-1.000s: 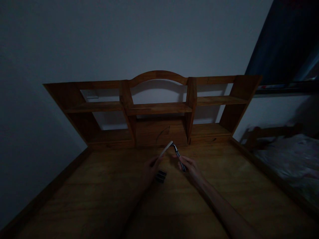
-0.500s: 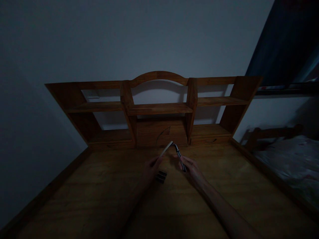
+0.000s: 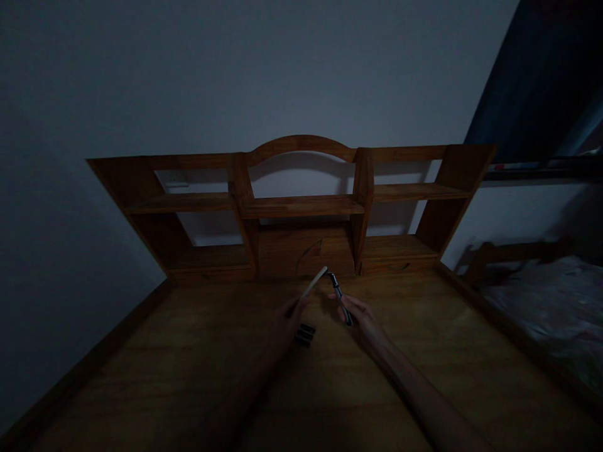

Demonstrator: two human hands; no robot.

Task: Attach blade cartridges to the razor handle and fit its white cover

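Observation:
In dim light, my left hand (image 3: 286, 317) is closed around the lower end of a pale stick (image 3: 314, 282) that looks like a thin candle, tilted up to the right. My right hand (image 3: 362, 316) grips a slim dark and silver lighter (image 3: 338, 294) with a bent neck. The lighter's tip points left and is very close to the stick's upper end; whether they touch I cannot tell. No flame shows. On the desk between my forearms, close by my left hand, lies a small black ridged object (image 3: 305, 334).
The wooden desk top (image 3: 405, 389) has raised side edges. Along its back stands a wooden shelf unit (image 3: 301, 205) with several compartments, against a pale wall (image 3: 292, 69). A dark curtain (image 3: 527, 81) hangs at upper right, and a whitish plastic-like heap (image 3: 546, 301) lies beyond the desk's right edge.
My left hand's grip has shifted very slightly on the pale stick. The stick and lighter stay almost in the same place.

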